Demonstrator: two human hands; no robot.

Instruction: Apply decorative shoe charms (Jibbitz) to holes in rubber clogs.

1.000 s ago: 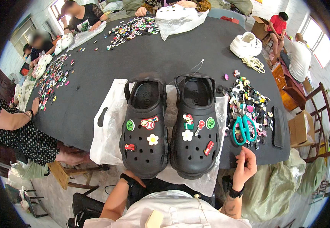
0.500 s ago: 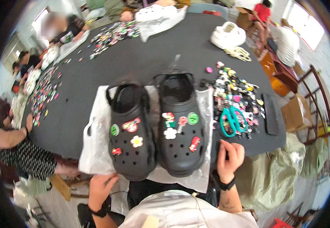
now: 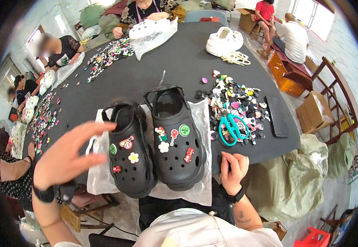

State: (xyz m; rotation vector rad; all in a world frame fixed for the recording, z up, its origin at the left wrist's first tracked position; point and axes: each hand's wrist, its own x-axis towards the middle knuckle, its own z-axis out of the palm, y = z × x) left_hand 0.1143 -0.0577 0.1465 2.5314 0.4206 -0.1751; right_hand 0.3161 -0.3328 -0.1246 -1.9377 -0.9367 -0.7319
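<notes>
Two black foam clogs stand side by side on a translucent white plastic bag (image 3: 98, 181). Colourful charms, including flowers, red vehicles and round green pieces, dot the left clog (image 3: 135, 179) and the right clog (image 3: 179, 168). My left hand (image 3: 65, 154) is raised beside the left clog, slightly blurred, with its fingers stretched apart and holding nothing. Its fingertips overlap the heel opening in the picture; whether they touch it I cannot tell. At the table's near edge, right of the clogs, my right hand (image 3: 233, 171) is loosely curled with nothing visible in it.
Teal-handled scissors (image 3: 233, 128) lie on a pile of loose charms (image 3: 232, 96), beside a black phone-like slab (image 3: 277, 116). Beyond are white clogs (image 3: 224, 43) with pale cords (image 3: 235, 58). Co-workers sit at the left and far sides near more charm piles (image 3: 45, 119).
My left hand has risen from the bag's near edge to beside the left clog. The right hand stays curled at the table edge. The view has shifted slightly.
</notes>
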